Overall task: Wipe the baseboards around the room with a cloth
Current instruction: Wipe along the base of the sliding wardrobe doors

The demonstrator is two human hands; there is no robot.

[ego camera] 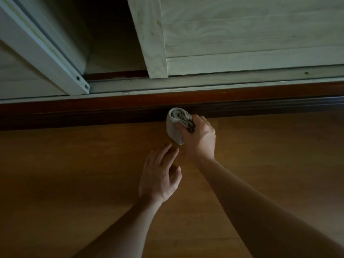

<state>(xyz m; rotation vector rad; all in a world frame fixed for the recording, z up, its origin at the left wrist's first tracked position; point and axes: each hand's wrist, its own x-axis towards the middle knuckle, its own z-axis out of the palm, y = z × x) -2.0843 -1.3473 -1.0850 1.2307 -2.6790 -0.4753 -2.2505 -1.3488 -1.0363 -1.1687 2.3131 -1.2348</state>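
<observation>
The right hand [200, 138] is gripping a bunched, rolled-up grey cloth [175, 127], fingers curled round it, and is holding its upper end against the dark red-brown baseboard [93, 112] that is running along the foot of a wardrobe [251, 34]. The left hand [159, 175] is lying open with its fingers straight, just beside the right wrist and low over the wooden floor [74, 164]; whether it is actually bearing on the boards cannot be told.

The step in hand appears to be wiping this stretch of the baseboard. To do it well, the person is probably best pressing a flat face of the cloth against the board, not only the rolled tip, and drawing it along in one long stroke so dust is being carried off and not smeared. The baseboard is showing a ledge on top and grooves on its front, so the cloth likely needs working over the top edge first, then along the face down to the floor joint. A darker patch is showing on the folds near the fingers, possibly dirt, which suggests turning the cloth to a clean side. The open left hand could be serving as a prop while the body is shifting sideways.

Above, a pale wooden sliding door [149, 43] is standing partly open on its track [223, 79], beside a white frame [46, 53] with two screw holes.

No brand, label or writing is showing anywhere.
</observation>
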